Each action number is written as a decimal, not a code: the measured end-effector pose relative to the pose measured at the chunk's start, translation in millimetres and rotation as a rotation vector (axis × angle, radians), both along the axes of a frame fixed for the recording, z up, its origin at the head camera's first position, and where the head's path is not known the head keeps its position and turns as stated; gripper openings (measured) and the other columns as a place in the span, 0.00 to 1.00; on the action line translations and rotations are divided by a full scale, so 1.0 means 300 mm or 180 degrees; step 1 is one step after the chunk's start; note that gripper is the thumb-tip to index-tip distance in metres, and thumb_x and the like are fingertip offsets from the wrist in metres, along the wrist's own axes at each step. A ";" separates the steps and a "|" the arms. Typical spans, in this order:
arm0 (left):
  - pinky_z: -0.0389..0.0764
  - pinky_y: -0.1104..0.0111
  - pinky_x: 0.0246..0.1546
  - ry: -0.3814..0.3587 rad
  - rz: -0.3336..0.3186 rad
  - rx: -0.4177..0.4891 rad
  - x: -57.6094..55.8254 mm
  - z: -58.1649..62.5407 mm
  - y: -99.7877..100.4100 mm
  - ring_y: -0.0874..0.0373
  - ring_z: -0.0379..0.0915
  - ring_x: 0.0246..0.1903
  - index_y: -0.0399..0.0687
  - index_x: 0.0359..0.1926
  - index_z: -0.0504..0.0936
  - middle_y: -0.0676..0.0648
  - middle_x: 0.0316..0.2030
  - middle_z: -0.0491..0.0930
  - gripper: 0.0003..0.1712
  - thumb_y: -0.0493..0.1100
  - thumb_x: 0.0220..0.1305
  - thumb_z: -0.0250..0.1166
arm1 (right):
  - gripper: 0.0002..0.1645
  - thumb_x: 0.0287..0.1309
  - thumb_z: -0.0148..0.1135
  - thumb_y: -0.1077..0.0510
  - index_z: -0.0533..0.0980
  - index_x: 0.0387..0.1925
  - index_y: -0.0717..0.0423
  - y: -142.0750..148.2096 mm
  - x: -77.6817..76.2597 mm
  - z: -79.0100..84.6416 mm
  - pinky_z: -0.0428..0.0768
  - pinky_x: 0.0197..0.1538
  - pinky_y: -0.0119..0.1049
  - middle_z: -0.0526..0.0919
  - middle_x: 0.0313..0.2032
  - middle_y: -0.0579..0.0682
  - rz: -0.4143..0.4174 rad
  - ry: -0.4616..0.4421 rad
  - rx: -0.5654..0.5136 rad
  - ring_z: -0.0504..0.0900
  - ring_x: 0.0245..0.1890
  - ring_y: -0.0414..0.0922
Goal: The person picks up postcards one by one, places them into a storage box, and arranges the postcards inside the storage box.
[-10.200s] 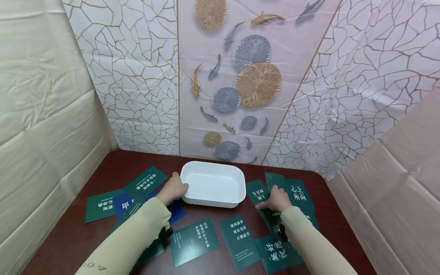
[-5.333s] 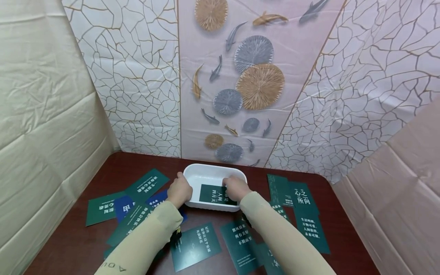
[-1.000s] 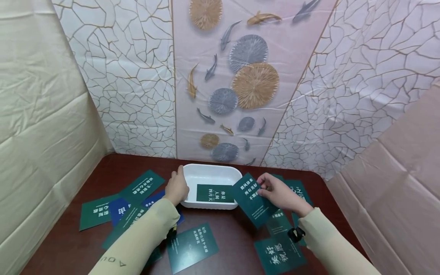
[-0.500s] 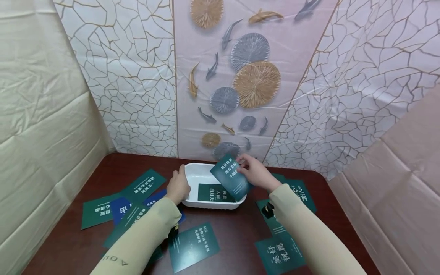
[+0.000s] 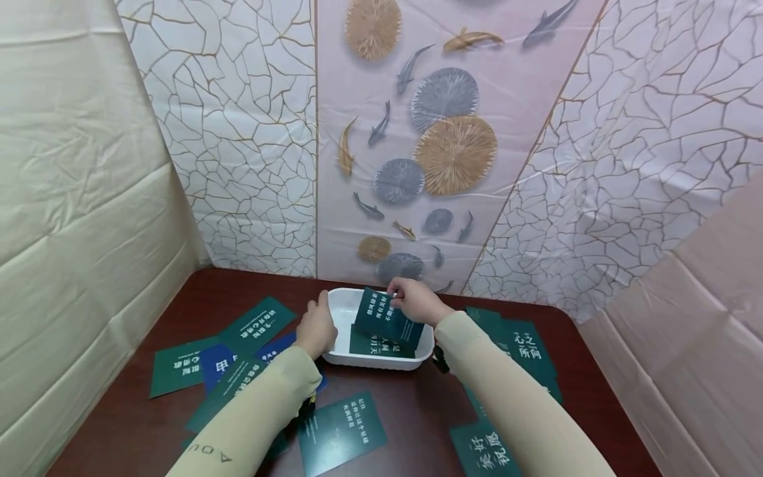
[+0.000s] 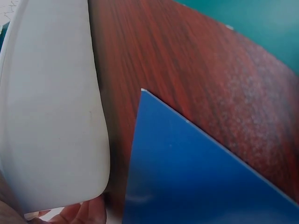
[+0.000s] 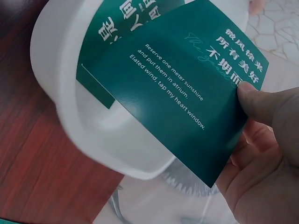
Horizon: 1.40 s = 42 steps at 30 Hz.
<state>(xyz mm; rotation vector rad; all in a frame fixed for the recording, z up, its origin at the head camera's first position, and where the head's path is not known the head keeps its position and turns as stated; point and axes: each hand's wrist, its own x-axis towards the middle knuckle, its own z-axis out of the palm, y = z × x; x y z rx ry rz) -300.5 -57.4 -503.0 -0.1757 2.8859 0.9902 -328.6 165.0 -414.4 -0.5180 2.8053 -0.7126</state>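
You have a dark red wood-grain table (image 5: 417, 411) in front of you, and near its far edge sits the white oblong tray (image 5: 369, 362), its long axis running left to right. Fanned green and blue cards lie off its left end, more green cards (image 5: 530, 348) off its right end, and one green card (image 5: 341, 434) lies alone on the near side. Inside the tray a printed green card (image 5: 371, 343) lies flat, lengthwise with the tray, towards the right.

Above that one is the "meter sunshine" card (image 7: 173, 84), tilted, its printed face showing to you. The relation that matters most looks to be this: its long axis also runs roughly left to right, skewed a little from the lying card, which it partly covers. Whether the two touch, you cannot tell from here.

Your right hand (image 5: 417, 301) is the nearer one: it pinches this upper card at the far long edge, thumb on the print, fingers behind. Your left hand (image 5: 317, 324) is apart from it, holding the tray's left end, with fingertips curled at the outer corner beside a blue card (image 6: 173, 168).
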 end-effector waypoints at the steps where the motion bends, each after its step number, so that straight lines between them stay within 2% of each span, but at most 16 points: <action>1: 0.74 0.44 0.49 0.0003 0.0014 0.0014 0.000 0.000 0.000 0.41 0.72 0.48 0.47 0.74 0.46 0.32 0.60 0.62 0.50 0.32 0.58 0.65 | 0.06 0.65 0.59 0.61 0.75 0.43 0.51 -0.007 -0.004 -0.007 0.76 0.40 0.42 0.78 0.36 0.50 0.0018 -0.0013 0.0009 0.76 0.34 0.45; 5: 0.73 0.44 0.50 -0.0027 0.0045 0.0052 -0.002 -0.004 -0.001 0.41 0.71 0.49 0.48 0.74 0.46 0.32 0.61 0.61 0.50 0.31 0.57 0.65 | 0.07 0.66 0.59 0.62 0.75 0.43 0.50 -0.029 -0.022 -0.044 0.77 0.40 0.42 0.78 0.36 0.49 0.0103 -0.0098 0.0094 0.77 0.35 0.44; 10: 0.73 0.44 0.50 -0.0063 0.0067 0.0059 -0.007 -0.005 0.002 0.41 0.71 0.49 0.49 0.74 0.47 0.32 0.61 0.61 0.50 0.32 0.57 0.65 | 0.10 0.65 0.60 0.61 0.75 0.46 0.47 -0.044 -0.047 -0.101 0.77 0.44 0.44 0.79 0.43 0.49 0.0072 -0.0147 0.0323 0.79 0.42 0.45; 16: 0.72 0.44 0.51 -0.0031 0.0066 0.0050 -0.006 -0.005 0.006 0.41 0.71 0.49 0.49 0.75 0.47 0.33 0.61 0.61 0.51 0.32 0.57 0.66 | 0.15 0.63 0.62 0.61 0.75 0.50 0.47 -0.059 -0.047 -0.151 0.77 0.50 0.45 0.80 0.47 0.48 0.0162 -0.0122 0.0634 0.77 0.46 0.43; 23: 0.74 0.44 0.48 0.0057 -0.0002 0.0052 -0.009 -0.008 -0.003 0.41 0.72 0.48 0.48 0.74 0.46 0.32 0.60 0.62 0.51 0.31 0.56 0.65 | 0.18 0.56 0.67 0.65 0.77 0.49 0.55 -0.069 -0.034 -0.177 0.74 0.54 0.43 0.80 0.47 0.50 0.0508 0.0097 0.0747 0.77 0.51 0.46; 25: 0.74 0.45 0.49 0.0047 0.0006 0.0055 -0.008 -0.009 -0.005 0.41 0.72 0.48 0.48 0.75 0.46 0.32 0.60 0.62 0.51 0.31 0.56 0.65 | 0.18 0.56 0.67 0.65 0.77 0.49 0.55 -0.074 -0.030 -0.186 0.73 0.55 0.44 0.79 0.49 0.51 0.0540 0.0074 0.0781 0.76 0.52 0.47; 33: 0.73 0.45 0.50 0.0026 0.0043 0.0044 -0.008 -0.002 0.000 0.41 0.71 0.49 0.49 0.74 0.47 0.33 0.59 0.63 0.50 0.32 0.57 0.65 | 0.17 0.58 0.67 0.63 0.77 0.49 0.51 -0.085 -0.015 -0.207 0.72 0.57 0.45 0.78 0.48 0.49 0.0333 -0.0131 0.0949 0.76 0.50 0.45; 42: 0.74 0.45 0.49 0.0007 0.0065 -0.0010 -0.008 -0.004 0.002 0.41 0.72 0.48 0.48 0.74 0.47 0.32 0.58 0.63 0.50 0.32 0.57 0.65 | 0.17 0.60 0.65 0.61 0.76 0.51 0.49 -0.092 -0.002 -0.211 0.71 0.58 0.44 0.79 0.49 0.50 0.0343 -0.0115 0.1107 0.75 0.51 0.47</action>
